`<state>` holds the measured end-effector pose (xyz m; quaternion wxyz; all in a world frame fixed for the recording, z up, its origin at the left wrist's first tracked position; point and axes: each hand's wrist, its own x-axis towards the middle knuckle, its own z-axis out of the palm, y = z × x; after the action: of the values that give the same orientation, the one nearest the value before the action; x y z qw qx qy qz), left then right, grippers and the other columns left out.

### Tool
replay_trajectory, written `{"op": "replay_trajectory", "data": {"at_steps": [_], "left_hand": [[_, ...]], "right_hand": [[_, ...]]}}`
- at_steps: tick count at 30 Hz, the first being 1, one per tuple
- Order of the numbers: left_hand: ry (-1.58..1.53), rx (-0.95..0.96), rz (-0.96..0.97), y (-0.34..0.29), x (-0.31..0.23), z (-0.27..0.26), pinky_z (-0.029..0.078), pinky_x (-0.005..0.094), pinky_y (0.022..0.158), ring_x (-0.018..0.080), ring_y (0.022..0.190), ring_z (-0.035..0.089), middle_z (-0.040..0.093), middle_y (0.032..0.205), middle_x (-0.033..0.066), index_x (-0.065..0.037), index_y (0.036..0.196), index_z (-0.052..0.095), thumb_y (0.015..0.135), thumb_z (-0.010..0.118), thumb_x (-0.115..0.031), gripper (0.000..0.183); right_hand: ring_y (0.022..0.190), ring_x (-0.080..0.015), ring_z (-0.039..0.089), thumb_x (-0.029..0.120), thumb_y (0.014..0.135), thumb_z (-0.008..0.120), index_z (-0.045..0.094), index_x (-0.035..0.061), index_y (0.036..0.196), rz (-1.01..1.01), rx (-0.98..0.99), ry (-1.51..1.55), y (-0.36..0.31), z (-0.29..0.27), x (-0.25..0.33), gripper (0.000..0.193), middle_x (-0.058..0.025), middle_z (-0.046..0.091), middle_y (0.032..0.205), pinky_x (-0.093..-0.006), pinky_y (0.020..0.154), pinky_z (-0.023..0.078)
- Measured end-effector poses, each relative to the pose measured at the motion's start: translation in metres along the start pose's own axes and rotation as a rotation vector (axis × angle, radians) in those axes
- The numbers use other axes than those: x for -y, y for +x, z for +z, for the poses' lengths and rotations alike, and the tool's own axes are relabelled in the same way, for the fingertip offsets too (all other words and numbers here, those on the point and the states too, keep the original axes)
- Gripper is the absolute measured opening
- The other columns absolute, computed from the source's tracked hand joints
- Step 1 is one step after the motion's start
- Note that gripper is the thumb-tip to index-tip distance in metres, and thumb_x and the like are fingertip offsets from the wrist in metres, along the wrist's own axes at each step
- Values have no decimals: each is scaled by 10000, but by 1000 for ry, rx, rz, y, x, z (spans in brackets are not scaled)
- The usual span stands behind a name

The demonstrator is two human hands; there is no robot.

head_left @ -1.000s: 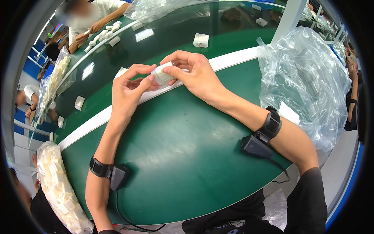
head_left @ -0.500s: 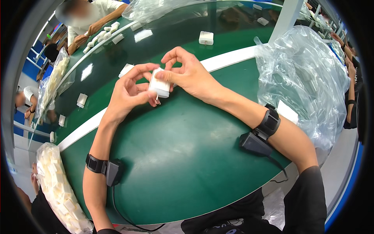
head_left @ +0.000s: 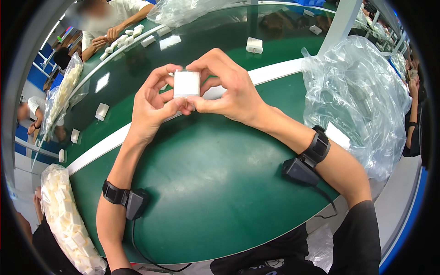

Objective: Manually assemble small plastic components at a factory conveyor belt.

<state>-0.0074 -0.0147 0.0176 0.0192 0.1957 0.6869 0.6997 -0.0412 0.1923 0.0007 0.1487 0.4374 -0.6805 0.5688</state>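
A small white plug adapter [head_left: 187,84], square and boxy with short pins at its far edge, is held up above the inner edge of the green belt. My left hand [head_left: 158,94] grips its left side, forefinger at the far corner and thumb at the near edge. On the other side, my right hand [head_left: 224,85] pinches it the same way, with the thumb below and a bent forefinger above. The thumbs almost meet under the adapter. Its broad blank face is turned toward me.
Similar white pieces lie on the dark green belt [head_left: 220,34], among them a white block [head_left: 255,45]. A bag of white pieces [head_left: 64,215] stands at left, and a crumpled clear plastic bag [head_left: 357,101] at right. Across the belt sits a co-worker [head_left: 114,23].
The adapter has turned so its broad face is toward me and its pins point away. My right hand has come round to its right side. Pieces on the belt have shifted slightly.
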Motion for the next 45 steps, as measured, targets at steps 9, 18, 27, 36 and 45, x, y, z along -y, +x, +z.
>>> {"op": "replay_trajectory", "data": {"at_steps": [9,18,27,36,45], "left_hand": [[-60,27,26,0,4,-8,568,308,814,231,1087,635,518,1190,94,-25,1487,392,849,733,-19,723],[-208,-13,-6,2,10,-2,579,344,869,243,1107,613,508,1304,112,-35,1436,438,777,818,-57,761],[54,-53,92,0,4,-2,601,326,877,209,1075,618,483,1295,128,6,1418,413,703,824,61,826],[124,-70,96,-4,5,0,597,306,786,159,948,650,546,1260,136,-53,785,450,759,764,88,345],[88,-51,145,0,6,3,559,268,747,143,891,629,549,1252,142,2,1097,559,810,750,48,347]], "right_hand": [[1005,-247,630,34,776,766,527,-10,1184,-86,-64,-59,-1,2,1,475,-124,468,1172,-322,782,624],[1056,-242,636,132,824,770,533,39,1297,31,28,-214,-6,5,-10,538,-120,451,1330,-359,789,582],[1072,-230,603,122,833,731,518,31,1336,136,61,130,0,7,-5,553,-111,502,1270,-332,789,591],[993,-164,619,72,792,743,589,-12,1201,204,40,146,0,2,3,445,-61,541,1083,-335,799,614],[1035,-167,597,37,804,705,519,3,1229,193,31,132,-1,6,-2,465,-83,525,1150,-357,873,568]]}}
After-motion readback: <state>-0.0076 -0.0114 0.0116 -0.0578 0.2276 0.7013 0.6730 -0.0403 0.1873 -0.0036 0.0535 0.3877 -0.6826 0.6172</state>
